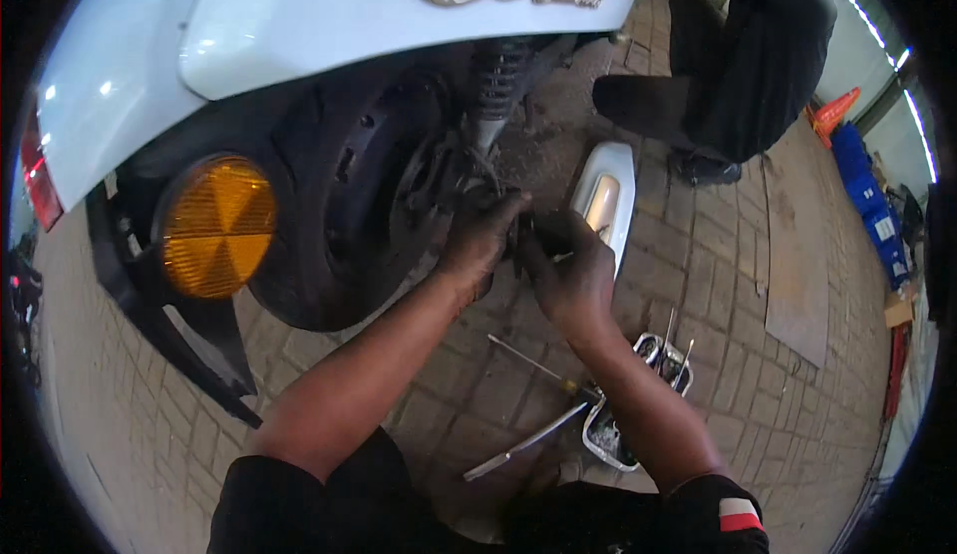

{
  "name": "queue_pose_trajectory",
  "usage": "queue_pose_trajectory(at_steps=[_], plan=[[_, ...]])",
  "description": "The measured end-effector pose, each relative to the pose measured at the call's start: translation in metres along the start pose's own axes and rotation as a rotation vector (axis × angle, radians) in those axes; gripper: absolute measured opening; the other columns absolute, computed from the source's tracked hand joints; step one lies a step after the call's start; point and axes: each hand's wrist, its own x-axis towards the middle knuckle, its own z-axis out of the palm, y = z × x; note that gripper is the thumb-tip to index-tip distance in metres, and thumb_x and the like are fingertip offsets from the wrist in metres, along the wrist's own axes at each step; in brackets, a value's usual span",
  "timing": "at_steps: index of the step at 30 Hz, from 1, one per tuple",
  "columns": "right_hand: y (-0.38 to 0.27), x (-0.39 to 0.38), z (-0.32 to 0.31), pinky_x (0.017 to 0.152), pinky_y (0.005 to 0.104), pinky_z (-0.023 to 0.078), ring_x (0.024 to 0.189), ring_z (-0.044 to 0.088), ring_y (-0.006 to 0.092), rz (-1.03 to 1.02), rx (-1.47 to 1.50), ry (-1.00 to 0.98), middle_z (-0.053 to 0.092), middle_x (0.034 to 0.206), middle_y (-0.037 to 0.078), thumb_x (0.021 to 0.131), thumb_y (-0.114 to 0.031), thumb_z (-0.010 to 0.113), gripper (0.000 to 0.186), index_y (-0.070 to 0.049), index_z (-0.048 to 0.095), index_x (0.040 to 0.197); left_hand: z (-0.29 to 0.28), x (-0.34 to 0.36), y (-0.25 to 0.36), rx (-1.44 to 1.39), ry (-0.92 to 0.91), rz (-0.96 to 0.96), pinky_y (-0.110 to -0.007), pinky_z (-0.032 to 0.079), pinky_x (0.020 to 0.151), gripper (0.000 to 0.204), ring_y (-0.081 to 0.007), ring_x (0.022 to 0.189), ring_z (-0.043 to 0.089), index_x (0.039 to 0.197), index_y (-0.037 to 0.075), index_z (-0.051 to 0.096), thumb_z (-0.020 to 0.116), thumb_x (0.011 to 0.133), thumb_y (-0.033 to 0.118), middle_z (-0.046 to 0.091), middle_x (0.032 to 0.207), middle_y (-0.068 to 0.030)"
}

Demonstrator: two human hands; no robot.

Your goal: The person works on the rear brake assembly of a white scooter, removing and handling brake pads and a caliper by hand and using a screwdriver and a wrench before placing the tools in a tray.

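In front of me is the rear of a white scooter [329, 5], with its black rear wheel [354, 195] below the bodywork. My left hand [474, 245] is closed around a small dark part [516, 225] near the hub, below the shock absorber [498, 85]. Close on its right, my right hand [575, 270] also has its fingers bent onto that part, which is mostly hidden and too dark to identify. A round orange reflector [217, 225] on a black bracket sits left of the wheel.
A white panel [623, 185] lies beyond my right hand. Tools in a tray [613, 429], a screwdriver [523, 360] and a metal bar [518, 449] lie on the paving below. A crouching person [738, 65] is at upper right, near a board [793, 255] and blue objects [862, 195].
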Motion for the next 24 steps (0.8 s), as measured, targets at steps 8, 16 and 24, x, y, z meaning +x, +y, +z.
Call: queue_pose_trajectory(at_steps=[8,16,24], plan=[[0.014,0.007,0.003,0.065,0.0423,0.051,0.078,0.065,0.0358,-0.115,-0.335,0.161,0.067,0.083,0.015,0.084,-0.024,0.064,0.018,-0.01,0.066,0.094,0.017,0.012,-0.035,0.097,0.297,0.147,-0.035,0.045,0.086,0.043,-0.0206,0.098,0.057,0.109,-0.002,0.059,0.066,0.086,0.034,0.062,0.107,-0.0113],[0.025,0.012,-0.003,0.061,0.0436,0.051,0.073,0.065,0.0362,-0.151,-0.423,0.206,0.066,0.08,0.014,0.083,-0.026,0.063,0.018,-0.011,0.066,0.092,0.046,0.0,-0.025,0.139,0.436,0.316,-0.038,0.043,0.091,0.045,-0.0265,0.102,0.058,0.115,-0.007,0.052,0.065,0.089,0.028,0.06,0.115,-0.0184],[0.011,0.017,-0.014,0.06,0.0438,0.05,0.072,0.064,0.0391,-0.264,-0.561,0.216,0.066,0.078,0.019,0.087,-0.033,0.061,0.024,-0.01,0.068,0.087,0.057,-0.004,-0.021,-0.031,0.43,0.351,-0.04,0.045,0.089,0.046,-0.0309,0.098,0.061,0.116,-0.009,0.053,0.065,0.088,0.026,0.064,0.109,-0.0213]])
